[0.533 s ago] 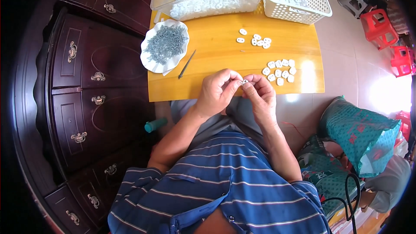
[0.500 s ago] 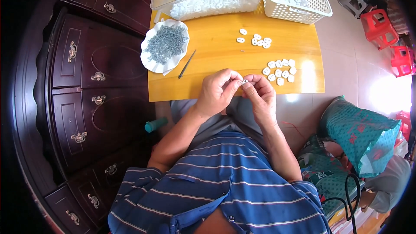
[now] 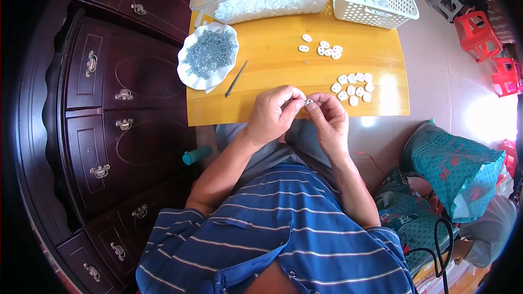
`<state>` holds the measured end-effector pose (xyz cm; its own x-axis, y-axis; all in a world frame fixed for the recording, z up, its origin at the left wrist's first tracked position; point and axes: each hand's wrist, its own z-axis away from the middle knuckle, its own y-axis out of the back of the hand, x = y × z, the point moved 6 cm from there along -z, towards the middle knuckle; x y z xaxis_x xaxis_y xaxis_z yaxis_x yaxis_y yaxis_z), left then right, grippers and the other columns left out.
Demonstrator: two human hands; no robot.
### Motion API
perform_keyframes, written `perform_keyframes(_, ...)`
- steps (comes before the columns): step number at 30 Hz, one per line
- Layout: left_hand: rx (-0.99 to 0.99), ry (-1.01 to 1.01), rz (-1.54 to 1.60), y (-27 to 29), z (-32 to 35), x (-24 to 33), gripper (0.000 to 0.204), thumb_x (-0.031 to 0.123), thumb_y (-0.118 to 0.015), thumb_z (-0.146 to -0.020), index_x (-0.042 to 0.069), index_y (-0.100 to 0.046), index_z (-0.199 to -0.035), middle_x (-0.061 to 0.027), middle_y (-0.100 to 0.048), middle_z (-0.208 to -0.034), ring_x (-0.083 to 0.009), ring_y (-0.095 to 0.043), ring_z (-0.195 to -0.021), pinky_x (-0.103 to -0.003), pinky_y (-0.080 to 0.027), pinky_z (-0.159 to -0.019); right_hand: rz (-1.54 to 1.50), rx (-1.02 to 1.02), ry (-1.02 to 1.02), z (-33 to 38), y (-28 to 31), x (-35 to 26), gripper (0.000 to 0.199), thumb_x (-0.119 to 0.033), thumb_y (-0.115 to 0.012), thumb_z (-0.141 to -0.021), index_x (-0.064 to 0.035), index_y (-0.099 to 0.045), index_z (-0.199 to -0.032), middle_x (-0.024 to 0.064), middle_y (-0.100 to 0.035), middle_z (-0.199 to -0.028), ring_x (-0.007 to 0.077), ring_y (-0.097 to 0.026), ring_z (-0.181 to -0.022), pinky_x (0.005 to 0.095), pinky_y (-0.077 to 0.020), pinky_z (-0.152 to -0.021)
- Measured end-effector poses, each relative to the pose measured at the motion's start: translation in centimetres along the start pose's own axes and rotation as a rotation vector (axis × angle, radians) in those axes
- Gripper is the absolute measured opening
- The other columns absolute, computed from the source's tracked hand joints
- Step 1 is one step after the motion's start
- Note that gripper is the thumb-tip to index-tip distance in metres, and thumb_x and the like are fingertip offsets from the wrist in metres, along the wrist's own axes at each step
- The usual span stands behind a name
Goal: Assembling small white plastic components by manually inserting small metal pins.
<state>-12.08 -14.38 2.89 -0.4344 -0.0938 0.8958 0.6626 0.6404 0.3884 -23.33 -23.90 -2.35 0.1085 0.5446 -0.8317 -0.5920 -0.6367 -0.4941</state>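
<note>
Barely shifted, hands (image 3: 272,114) (image 3: 329,118) pinch piece (image 3: 309,102) by table edge (image 3: 381,114)

Head-worn fisheye view, facing downward

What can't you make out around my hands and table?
In the head view:
Much of the small white piece: covered by the right hand.
Whether the left hand grips anything: too small to tell.
Far ends of clear bin and white basket: cut off by top edge.
Grey bits: too small to count.
</note>
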Motion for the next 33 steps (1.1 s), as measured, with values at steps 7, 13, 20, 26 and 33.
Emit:
perform_keyframes(7, -0.036, 0.057, -0.069, -0.2, -0.2, -0.1, 0.004, 0.002, -0.070, -0.092, -0.001, -0.069, -0.094, -0.0096, -0.071, -0.079, -0.0116, -0.066, -0.069, -0.027, -0.052, -0.063, 0.426, 0.031, 0.204, -0.1, 0.8, -0.3, 0.011, -0.003, -0.068, -0.099, -0.0002, -0.068, -0.110, -0.0004, -0.069, -0.095, 0.0053, -0.060, -0.086, 0.0205, -0.0497, -0.079)
perform_keyframes(13, -0.085, 0.190, -0.002, -0.8, -0.1, -1.6, 0.007, 0.004, -0.071, -0.094, -0.002, -0.070, -0.097, -0.0036, -0.070, -0.079, -0.0052, -0.062, -0.070, -0.024, -0.051, -0.063, 0.383, 0.054, 0.180, -0.2, 1.3, 0.1, 0.012, -0.002, -0.068, -0.098, 0.0001, -0.069, -0.110, -0.0004, -0.070, -0.095, 0.0050, -0.060, -0.086, 0.0202, -0.0493, -0.080)
perform_keyframes(20, -0.091, 0.214, 0.184, 0.8, -1.1, -1.8, 0.022, 0.003, -0.071, -0.095, -0.002, -0.066, -0.116, 0.0038, -0.066, -0.089, -0.0009, -0.057, -0.072, -0.020, -0.050, -0.066, 0.114, 0.095, 0.121, -0.1, 1.1, -0.5, 0.016, -0.003, -0.067, -0.100, -0.0007, -0.068, -0.115, -0.0001, -0.066, -0.095, 0.0059, -0.059, -0.085, 0.0204, -0.0488, -0.076)
perform_keyframes(26, -0.085, 0.008, -0.283, 1.5, -1.3, -1.2, 0.026, 0.001, -0.072, -0.089, 0.002, -0.068, -0.114, -0.0067, -0.066, -0.087, -0.0126, -0.063, -0.066, -0.026, -0.051, -0.062, 0.171, 0.104, 0.186, -0.5, 2.9, -0.5, 0.014, -0.006, -0.067, -0.101, -0.0014, -0.067, -0.114, 0.0001, -0.065, -0.094, 0.0073, -0.059, -0.083, 0.0218, -0.0497, -0.075)
perform_keyframes(33, -0.043, -0.063, -0.520, 1.7, -0.9, -1.7, 0.022, 0.010, -0.069, -0.091, 0.004, -0.069, -0.112, -0.0136, -0.068, -0.094, -0.0300, -0.070, -0.083, -0.038, -0.056, -0.072, 0.153, 0.095, 0.213, -0.7, 3.1, -0.7, 0.015, -0.007, -0.067, -0.101, -0.0017, -0.067, -0.115, 0.0008, -0.065, -0.095, 0.0078, -0.059, -0.083, 0.0224, -0.0498, -0.075)
